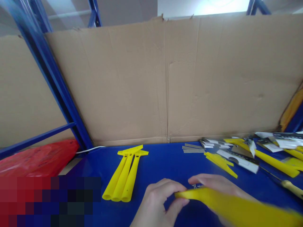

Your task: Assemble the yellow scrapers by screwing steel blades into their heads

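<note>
My left hand pinches the narrow end of a yellow plastic scraper handle between thumb and fingers. The handle's wide end stretches to the lower right and is blurred. My right hand is curled behind the handle, and part of it is hidden by the yellow plastic. Small shiny metal parts show at its fingertips, seemingly held there; their exact kind is too small to tell. Left of my hands, three similar yellow handles with T-shaped heads lie side by side on the blue table.
Flat grey blades lie at the back, near flat yellow pieces. White-and-black packages, more yellow handles and a wooden-handled screwdriver crowd the right. A red plastic bag sits left; cardboard stands behind.
</note>
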A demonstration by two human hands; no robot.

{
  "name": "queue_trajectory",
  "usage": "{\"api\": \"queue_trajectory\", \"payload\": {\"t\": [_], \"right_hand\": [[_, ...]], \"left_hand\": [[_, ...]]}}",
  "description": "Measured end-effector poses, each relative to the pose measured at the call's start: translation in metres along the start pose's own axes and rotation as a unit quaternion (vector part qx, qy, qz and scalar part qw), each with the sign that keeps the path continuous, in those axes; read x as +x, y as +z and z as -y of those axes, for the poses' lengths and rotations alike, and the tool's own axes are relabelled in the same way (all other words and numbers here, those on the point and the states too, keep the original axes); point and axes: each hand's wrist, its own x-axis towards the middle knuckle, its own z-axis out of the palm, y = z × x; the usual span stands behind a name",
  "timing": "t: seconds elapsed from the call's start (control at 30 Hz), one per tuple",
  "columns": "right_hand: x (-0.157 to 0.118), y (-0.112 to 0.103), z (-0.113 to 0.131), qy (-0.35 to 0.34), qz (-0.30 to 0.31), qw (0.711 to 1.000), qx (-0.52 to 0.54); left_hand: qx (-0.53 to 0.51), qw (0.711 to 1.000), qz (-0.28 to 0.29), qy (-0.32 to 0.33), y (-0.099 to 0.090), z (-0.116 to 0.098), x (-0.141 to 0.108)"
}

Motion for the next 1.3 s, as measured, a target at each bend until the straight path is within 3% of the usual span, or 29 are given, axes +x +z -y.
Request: {"api": "queue_trajectory", "payload": {"t": [0.13, 0.3, 0.37, 0.53, 0.67, 0.77, 0.83, 0.9, 1.0, 1.07, 1.17, 1.3], "right_hand": [[0.009, 0.006, -0.004, -0.020, 0.006, 0.998, 0.053], [0.007, 0.015, -0.007, -0.069, -0.020, 0.994, -0.085], [0.004, 0.019, -0.007, -0.079, -0.046, 0.992, -0.084], [0.001, 0.026, -0.008, -0.084, -0.076, 0.986, -0.126], [0.006, 0.025, -0.009, -0.083, -0.044, 0.987, -0.130], [0.011, 0.019, -0.011, -0.098, -0.024, 0.983, -0.151], [0.015, 0.016, -0.016, -0.138, -0.043, 0.962, -0.231], [0.018, 0.015, -0.023, -0.213, -0.061, 0.905, -0.364], [0.024, 0.019, -0.033, -0.287, -0.038, 0.798, -0.528], [0.028, 0.023, -0.038, -0.287, -0.025, 0.758, -0.585], [0.031, 0.027, -0.040, -0.268, -0.026, 0.730, -0.628], [0.024, 0.022, -0.036, -0.295, -0.022, 0.724, -0.623]], "left_hand": [[-0.177, 0.966, -0.026, -0.187, 0.007, 0.000, 0.002], [-0.424, 0.853, 0.019, -0.303, 0.000, -0.003, -0.003], [-0.465, 0.828, 0.026, -0.312, -0.005, -0.006, -0.006], [-0.377, 0.851, 0.014, -0.366, -0.018, -0.013, -0.008], [-0.377, 0.853, 0.065, -0.354, -0.025, -0.013, -0.004], [-0.371, 0.864, 0.012, -0.341, -0.028, -0.013, -0.002], [-0.353, 0.872, -0.040, -0.337, -0.029, -0.013, -0.001], [-0.337, 0.877, -0.062, -0.336, -0.030, -0.013, 0.000], [-0.324, 0.883, -0.040, -0.337, -0.031, -0.014, 0.002], [-0.322, 0.885, -0.019, -0.336, -0.031, -0.014, 0.003], [-0.319, 0.886, -0.015, -0.337, -0.028, -0.010, 0.005], [-0.306, 0.891, -0.046, -0.331, -0.020, -0.001, 0.005]]}}
